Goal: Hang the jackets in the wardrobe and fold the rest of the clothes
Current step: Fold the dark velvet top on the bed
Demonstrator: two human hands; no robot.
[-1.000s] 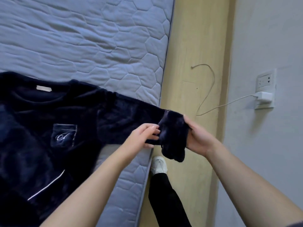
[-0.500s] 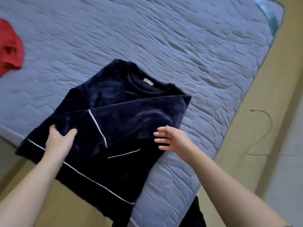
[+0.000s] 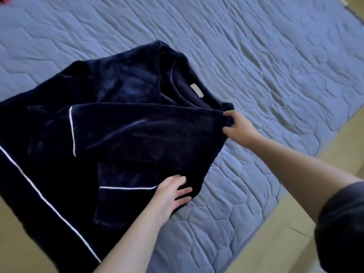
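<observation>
Lying on mattress (image 3: 256,56), hem past its 7 o'clock edge: top (image 3: 128,134), sleeves folded across | right hand (image 3: 238,127) pinches shoulder fold, top's 3 o'clock | left hand (image 3: 171,196) flat, fingers spread, 5 o'clock | hands apart

The navy top (image 3: 122,134), plush with white piping, lies flat with both sleeves folded across its chest. My right hand (image 3: 239,128) pinches its shoulder corner, the labelled neckline just beyond. My left hand (image 3: 171,196) presses its side edge, one cuff beside my palm.
</observation>
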